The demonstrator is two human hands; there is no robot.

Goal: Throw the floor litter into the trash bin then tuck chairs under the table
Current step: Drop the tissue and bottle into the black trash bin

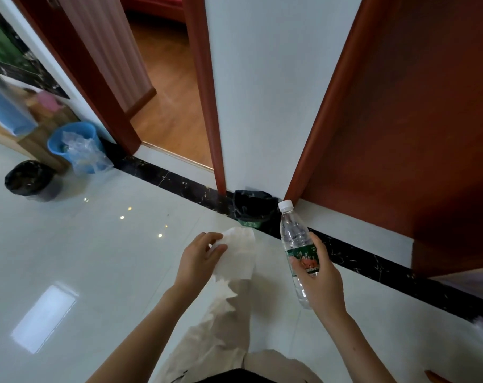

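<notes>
Left hand [199, 259] pinches crumpled tissue [239, 255]; right hand [322, 283] grips ribbed clear bottle [297, 244].

A glossy pale tiled floor [102, 258] with a black marbled border strip [373, 262] along the wall carries three bins. A small black-lined bin [253, 208] stands against the far wall at centre. Far left, a blue bucket [74, 145] holds what looks like crumpled clear plastic; just nearer stands a black-bagged bin [30, 179].

Glossy white floor tiles [96, 258] mirror ceiling lights, edged by a black marble skirting [179, 178]. White walls [268, 92] stand between red-brown door frames [204, 87]; one open doorway shows wooden flooring [171, 106].
</notes>
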